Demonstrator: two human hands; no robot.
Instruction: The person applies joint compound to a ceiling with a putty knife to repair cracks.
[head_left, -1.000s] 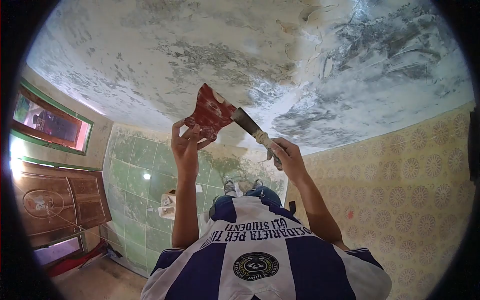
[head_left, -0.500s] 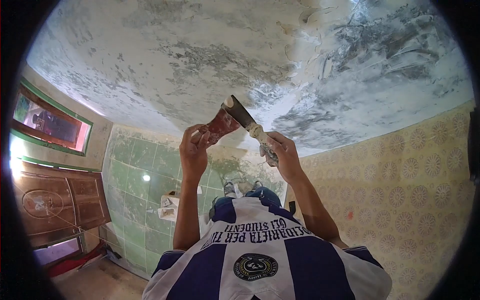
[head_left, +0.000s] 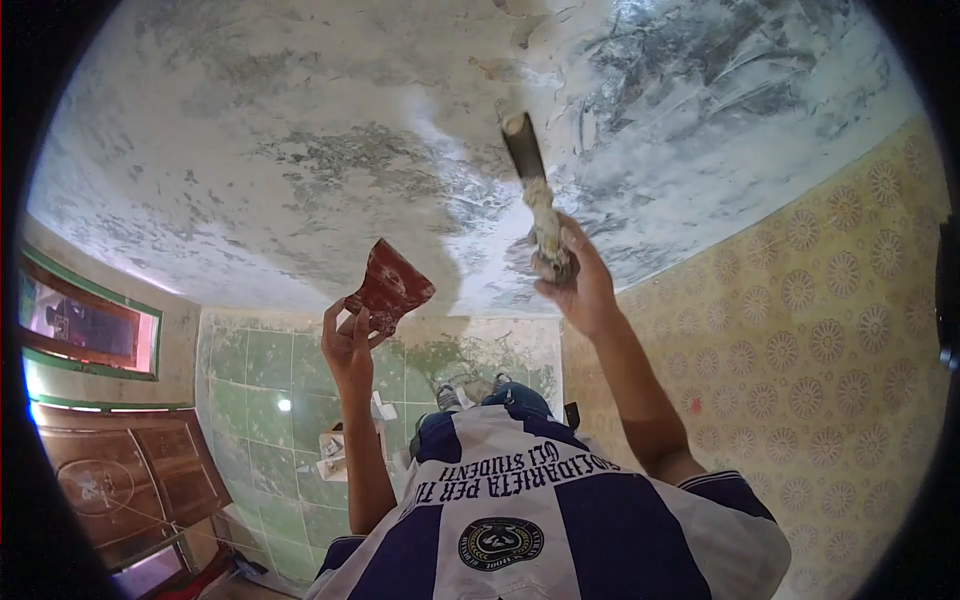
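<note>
My left hand (head_left: pixel 350 337) pinches the lower end of a red, plaster-smeared spreader (head_left: pixel 393 287), its wide edge turned up and to the right. In my right hand (head_left: pixel 582 280) is a putty knife (head_left: pixel 524 150), gripped round its handle, which is crusted with dried filler. Its dark blade points up toward the wall, and a dab of pale putty (head_left: pixel 514 124) sits near the tip. Blade and spreader are well apart. Behind both tools stretches the wall (head_left: pixel 330 200), patched white and grey with filler.
Yellow patterned wall covering (head_left: pixel 770 340) runs along the right. Green tiles (head_left: pixel 265 375) cover the floor, where a small box (head_left: pixel 332 455) with things in it stands left of my legs. At the left are a wooden door (head_left: pixel 120 480) and a green-framed window (head_left: pixel 85 315).
My right hand has raised the putty knife up and right, away from the spreader. My left hand has moved left and down, and the spreader has turned. The view has shifted slightly.
</note>
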